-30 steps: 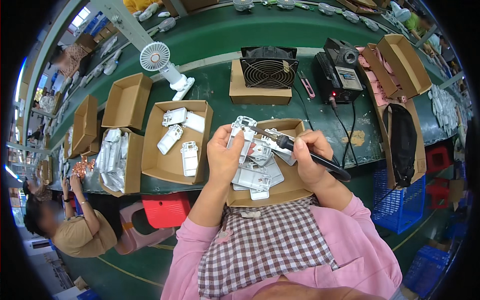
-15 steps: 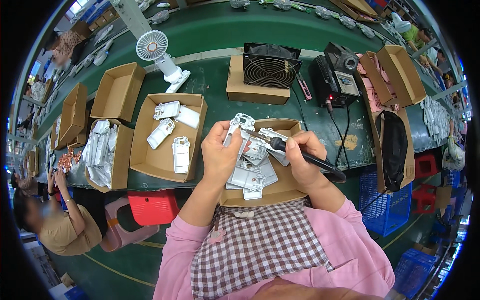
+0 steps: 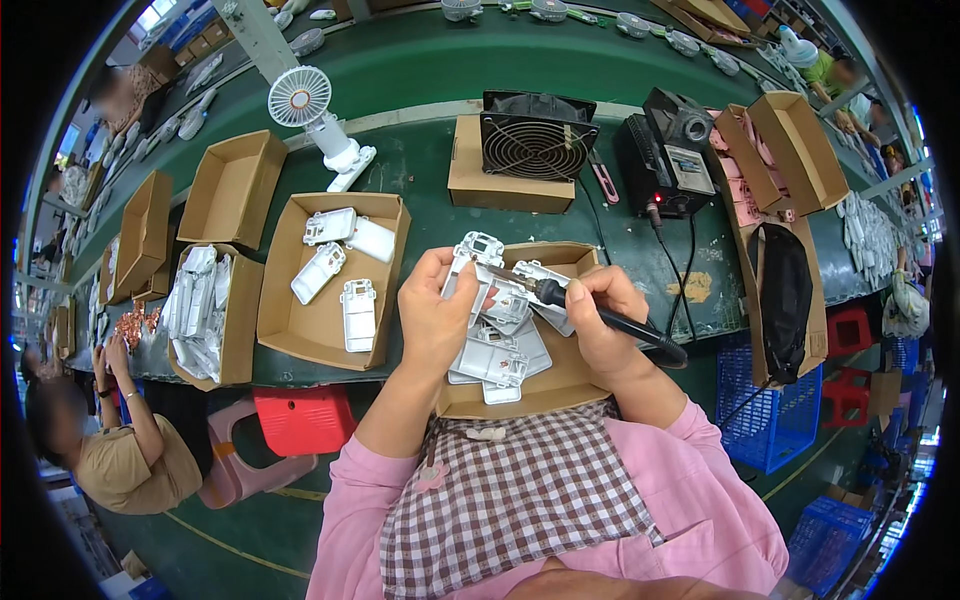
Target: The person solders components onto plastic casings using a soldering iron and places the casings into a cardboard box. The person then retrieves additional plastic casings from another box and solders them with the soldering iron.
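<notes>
Pinched in the fingers of my left hand (image 3: 438, 302) is a white plastic housing (image 3: 482, 246), its framed end pointing away from me. My right hand (image 3: 607, 318) grips the black handle of a soldering iron (image 3: 552, 292). The iron's metal tip points left and reaches the housing by my left fingertips; whether it touches cannot be made out. Below both hands sits a cardboard box (image 3: 540, 400) with several white housings (image 3: 492, 364) piled in it. Another cardboard box (image 3: 275, 335), left of my left hand, has several white housings (image 3: 358, 315) lying apart.
Beyond my hands, a black square fan (image 3: 537, 140) stands on cardboard. Right of it are a cutter knife (image 3: 603, 178) and a black soldering station (image 3: 668, 160) with cables. A white handheld fan (image 3: 318, 115) stands far left. A co-worker (image 3: 135, 440) sits at the left.
The view has shifted slightly. Both hands keep their holds on the housing and the iron, with the iron's tip still by the housing.
</notes>
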{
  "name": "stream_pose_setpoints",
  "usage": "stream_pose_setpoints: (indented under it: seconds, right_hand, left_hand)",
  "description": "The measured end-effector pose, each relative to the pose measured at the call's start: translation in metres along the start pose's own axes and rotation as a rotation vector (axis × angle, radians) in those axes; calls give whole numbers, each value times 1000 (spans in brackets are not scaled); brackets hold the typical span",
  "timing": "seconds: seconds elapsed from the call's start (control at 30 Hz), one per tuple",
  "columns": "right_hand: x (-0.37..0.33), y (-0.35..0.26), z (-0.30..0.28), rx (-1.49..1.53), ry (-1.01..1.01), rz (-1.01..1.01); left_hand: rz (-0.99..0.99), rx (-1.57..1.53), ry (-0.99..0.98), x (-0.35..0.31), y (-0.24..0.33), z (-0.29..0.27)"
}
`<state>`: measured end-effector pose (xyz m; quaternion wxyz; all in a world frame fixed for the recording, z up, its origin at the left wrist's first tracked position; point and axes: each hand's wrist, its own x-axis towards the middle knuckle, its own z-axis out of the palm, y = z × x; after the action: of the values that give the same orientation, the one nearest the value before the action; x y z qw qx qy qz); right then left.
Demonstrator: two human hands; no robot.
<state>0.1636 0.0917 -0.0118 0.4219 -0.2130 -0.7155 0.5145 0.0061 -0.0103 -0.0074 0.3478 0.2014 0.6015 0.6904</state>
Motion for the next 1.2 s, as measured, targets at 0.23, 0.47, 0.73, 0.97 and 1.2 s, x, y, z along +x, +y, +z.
stream_pose_setpoints:
  seconds: [0.23,0.47,0.73,0.97,1.2]
  right_hand:
    - [0,0,1,132,35,29]
    - [3,-7,5,93,50,2]
    - [3,-8,7,104,30,14]
    - [4,-6,5,96,26,14]
    - [-2,1,1,132,79,-9]
  left_hand:
    - [8,-14,-19,0,-4,-1]
    - [0,-2,-20,0,-6,0]
    - [19,19,-25,-2,-4,0]
    - [22,16,-28,-2,-4,2]
    - [9,23,-25,-2,-6,-1]
